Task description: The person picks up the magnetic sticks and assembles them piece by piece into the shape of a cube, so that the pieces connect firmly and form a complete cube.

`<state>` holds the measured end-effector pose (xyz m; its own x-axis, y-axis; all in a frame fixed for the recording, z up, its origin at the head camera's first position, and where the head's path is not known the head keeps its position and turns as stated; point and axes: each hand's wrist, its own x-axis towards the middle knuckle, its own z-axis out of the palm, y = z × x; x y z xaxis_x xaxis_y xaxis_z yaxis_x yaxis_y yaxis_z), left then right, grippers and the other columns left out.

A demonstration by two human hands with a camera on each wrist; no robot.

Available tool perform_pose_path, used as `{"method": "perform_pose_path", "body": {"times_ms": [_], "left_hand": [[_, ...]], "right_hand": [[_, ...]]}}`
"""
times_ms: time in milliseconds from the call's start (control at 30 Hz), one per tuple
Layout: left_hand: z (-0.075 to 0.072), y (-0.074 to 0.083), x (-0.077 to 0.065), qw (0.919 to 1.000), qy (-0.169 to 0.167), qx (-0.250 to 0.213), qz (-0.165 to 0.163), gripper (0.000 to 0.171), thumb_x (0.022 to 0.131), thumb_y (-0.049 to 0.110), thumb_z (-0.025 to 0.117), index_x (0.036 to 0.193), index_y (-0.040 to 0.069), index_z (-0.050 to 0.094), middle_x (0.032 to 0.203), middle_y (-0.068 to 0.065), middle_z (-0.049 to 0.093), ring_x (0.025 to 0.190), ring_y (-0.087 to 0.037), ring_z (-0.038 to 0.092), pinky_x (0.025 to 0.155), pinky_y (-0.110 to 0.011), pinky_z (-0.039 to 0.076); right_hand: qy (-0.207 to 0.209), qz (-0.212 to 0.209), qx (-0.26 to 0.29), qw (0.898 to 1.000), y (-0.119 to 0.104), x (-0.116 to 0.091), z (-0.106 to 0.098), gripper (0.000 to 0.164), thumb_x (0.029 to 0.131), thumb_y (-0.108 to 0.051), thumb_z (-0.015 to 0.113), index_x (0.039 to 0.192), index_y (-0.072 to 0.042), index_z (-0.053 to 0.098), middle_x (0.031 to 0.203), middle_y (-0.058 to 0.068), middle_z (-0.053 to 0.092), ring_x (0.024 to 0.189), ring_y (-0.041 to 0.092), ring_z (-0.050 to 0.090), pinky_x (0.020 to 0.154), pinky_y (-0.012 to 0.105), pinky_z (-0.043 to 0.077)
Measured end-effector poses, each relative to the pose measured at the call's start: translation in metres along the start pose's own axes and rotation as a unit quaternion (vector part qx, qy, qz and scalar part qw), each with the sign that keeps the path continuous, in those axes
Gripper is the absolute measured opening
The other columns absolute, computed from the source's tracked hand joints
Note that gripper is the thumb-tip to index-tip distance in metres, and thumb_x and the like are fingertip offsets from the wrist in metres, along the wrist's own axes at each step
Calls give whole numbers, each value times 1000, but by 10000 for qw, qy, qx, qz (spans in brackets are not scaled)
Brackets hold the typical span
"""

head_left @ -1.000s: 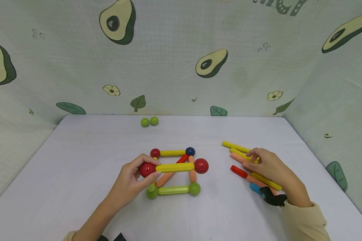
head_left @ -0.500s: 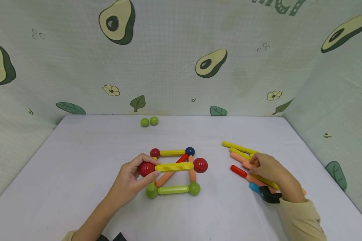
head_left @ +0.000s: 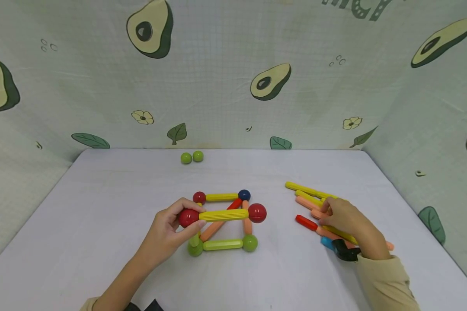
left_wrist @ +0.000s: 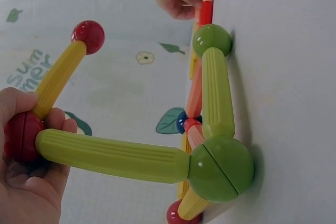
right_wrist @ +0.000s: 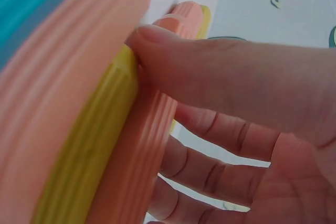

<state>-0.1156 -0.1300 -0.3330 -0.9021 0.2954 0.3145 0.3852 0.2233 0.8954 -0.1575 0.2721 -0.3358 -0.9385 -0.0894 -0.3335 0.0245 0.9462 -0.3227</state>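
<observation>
My left hand [head_left: 171, 224] grips a red ball [head_left: 188, 218] between thumb and fingers. From it a yellow magnetic stick [head_left: 223, 215] extends sideways to another red ball [head_left: 257, 213], raised off the table. A green stick [left_wrist: 113, 156] joins the gripped ball to a green ball [left_wrist: 220, 169] on the table. Below lies a four-sided frame with a green front stick [head_left: 222, 245], a blue ball [head_left: 244, 195] and a red-and-peach diagonal [head_left: 212, 231]. At the right, my right hand [head_left: 346, 218] pinches a peach stick [right_wrist: 134, 166] in the pile; its thumb lies beside a yellow stick [right_wrist: 86, 145].
Around the right hand lie loose yellow sticks [head_left: 301, 187], a red stick [head_left: 306, 222] and a blue stick [head_left: 327, 242]. Two green balls [head_left: 192, 157] sit at the table's back edge. A printed cloth [head_left: 218, 65] hangs behind the white table [head_left: 101, 207].
My right hand has moved slightly left and lower into the stick pile, and its thumb and fingers have closed on a peach stick. The left hand still holds the red ball, almost unmoved.
</observation>
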Motion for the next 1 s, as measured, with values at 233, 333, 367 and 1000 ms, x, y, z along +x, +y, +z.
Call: {"method": "perform_pose_path", "body": {"times_ms": [233,333,367,1000], "left_hand": [[-1,-1,0,10000,19,4,1,24,82,3,68,103,8,58,103,-7,59,90,-16,56,73,-22,55],[-1,-1,0,10000,21,11,-3,24,82,3,68,103,8,58,103,-7,59,90,-17,56,73,-22,55],[-1,-1,0,10000,20,14,-3,23,82,3,68,102,8,58,102,-7,59,90,-17,56,73,-22,55],[-2,-2,0,9999,44,6,113,23,82,2,68,102,8,58,99,-6,59,87,-15,57,72,-22,55]], "right_hand": [[174,-70,-208,9996,-2,-1,2,28,84,-25,67,96,-2,58,83,6,54,75,21,48,63,32,40],[210,-97,-168,9996,-2,-2,3,25,87,-25,65,96,-2,57,80,5,52,73,20,48,60,30,38],[194,-80,-116,9997,-2,-2,3,25,87,-24,64,96,-2,56,79,6,51,72,20,47,60,30,37],[293,-805,934,9919,-14,-9,-2,33,98,-16,47,116,10,35,80,10,47,75,20,48,61,26,42]]}}
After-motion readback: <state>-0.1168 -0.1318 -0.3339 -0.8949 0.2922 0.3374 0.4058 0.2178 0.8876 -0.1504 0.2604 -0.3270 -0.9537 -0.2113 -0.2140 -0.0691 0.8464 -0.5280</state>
